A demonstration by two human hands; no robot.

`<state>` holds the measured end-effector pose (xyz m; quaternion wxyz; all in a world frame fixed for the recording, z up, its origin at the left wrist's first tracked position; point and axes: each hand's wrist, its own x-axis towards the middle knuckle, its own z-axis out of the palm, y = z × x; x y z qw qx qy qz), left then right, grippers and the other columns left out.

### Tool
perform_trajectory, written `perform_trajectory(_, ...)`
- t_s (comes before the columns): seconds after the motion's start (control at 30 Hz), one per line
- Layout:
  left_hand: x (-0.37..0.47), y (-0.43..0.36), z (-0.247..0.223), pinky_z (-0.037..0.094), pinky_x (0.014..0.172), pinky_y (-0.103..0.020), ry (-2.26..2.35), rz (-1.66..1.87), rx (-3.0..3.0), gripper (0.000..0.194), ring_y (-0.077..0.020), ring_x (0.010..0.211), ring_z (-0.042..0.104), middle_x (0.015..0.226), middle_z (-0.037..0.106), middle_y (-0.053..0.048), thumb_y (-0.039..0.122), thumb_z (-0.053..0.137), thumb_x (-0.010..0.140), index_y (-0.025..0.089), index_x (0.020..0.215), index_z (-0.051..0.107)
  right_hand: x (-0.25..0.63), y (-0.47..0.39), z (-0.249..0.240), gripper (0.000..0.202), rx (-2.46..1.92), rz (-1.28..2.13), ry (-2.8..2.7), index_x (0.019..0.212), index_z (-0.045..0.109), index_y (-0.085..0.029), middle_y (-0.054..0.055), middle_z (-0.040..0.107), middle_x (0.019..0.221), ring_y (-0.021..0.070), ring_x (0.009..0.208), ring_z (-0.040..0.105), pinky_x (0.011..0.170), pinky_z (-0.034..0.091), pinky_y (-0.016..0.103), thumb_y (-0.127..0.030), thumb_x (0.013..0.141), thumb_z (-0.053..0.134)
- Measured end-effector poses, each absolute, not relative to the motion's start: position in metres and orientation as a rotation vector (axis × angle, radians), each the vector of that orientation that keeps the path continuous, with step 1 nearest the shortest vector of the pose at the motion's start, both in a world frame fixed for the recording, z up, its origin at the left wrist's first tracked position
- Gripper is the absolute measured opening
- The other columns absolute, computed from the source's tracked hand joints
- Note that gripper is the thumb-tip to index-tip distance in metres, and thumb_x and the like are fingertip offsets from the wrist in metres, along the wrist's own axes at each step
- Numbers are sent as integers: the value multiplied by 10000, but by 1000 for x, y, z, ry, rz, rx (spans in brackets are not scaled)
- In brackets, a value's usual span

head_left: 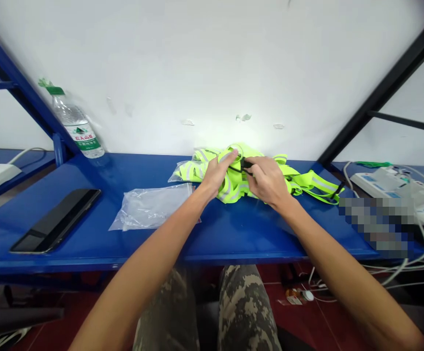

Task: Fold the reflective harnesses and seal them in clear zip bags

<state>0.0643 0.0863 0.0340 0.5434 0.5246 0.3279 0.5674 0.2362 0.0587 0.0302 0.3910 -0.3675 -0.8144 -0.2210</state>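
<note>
- Although fingers hide its outline, the black clip (246,165), perhaps a buckle, sits near frame centre, pinched by the right hand (268,181).
- Left hand (216,174): clamped on neon strapping (231,193), just left of clip.
- Strapping lies lengthwise left to right under both hands; clip nearer right fingertips.
</note>
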Motion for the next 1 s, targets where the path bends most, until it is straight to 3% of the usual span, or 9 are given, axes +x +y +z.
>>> perform_trajectory(0.13,62,92,25,487,988,-410,905,1298,1392,402,-294,1110,652,1134,727,-112,415,726,770,135,1057,694,241,60,27,90,-967,-229,-2034,932,618,-206,135,708,1117,271,1059,658,944,510,454,-265,870,591)
perform_trajectory(0.27,63,93,21,404,1107,-424,1108,1290,1570,497,-312,1306,545,1346,636,-139,360,718,783,129,1218,655,248,64,31,148,-1089,-188,-2080,942,598,-196,118,691,960,280,927,653,862,518,447,-217,797,614)
perform_trajectory(0.5,65,86,27,409,1119,-416,1091,1267,1869,367,-291,1256,585,1269,682,-121,260,630,829,126,1167,680,245,61,23,418,-1184,-263,-2050,1167,508,-141,151,637,1024,298,952,618,827,513,435,-218,766,596)
perform_trajectory(0.7,69,79,29,444,1083,-391,935,1332,1989,401,-263,1207,616,1269,679,-109,162,573,821,129,1216,632,246,57,23,441,-1162,-320,-2114,1224,485,-132,168,619,1056,315,993,588,874,491,464,-212,793,533)
perform_trajectory(0.83,67,80,31,438,1087,-371,1008,1393,1959,395,-251,1228,603,1285,671,-107,174,563,837,136,1226,619,251,59,21,534,-1232,-282,-2082,1267,483,-122,156,622,1020,318,979,588,875,488,471,-204,744,550)
perform_trajectory(0.93,63,79,34,405,1111,-414,1280,1499,1840,395,-291,1261,571,1314,646,-149,273,586,875,123,1240,603,264,59,18,554,-1371,-161,-1928,1260,506,-139,95,614,901,278,844,600,791,517,441,-252,725,592)
perform_trajectory(1.0,61,77,36,387,1111,-451,1431,1538,1783,392,-318,1246,564,1287,654,-150,367,600,885,148,1210,620,273,57,19,483,-1430,-154,-1783,1212,550,-163,96,608,941,255,817,603,759,526,422,-273,744,594)
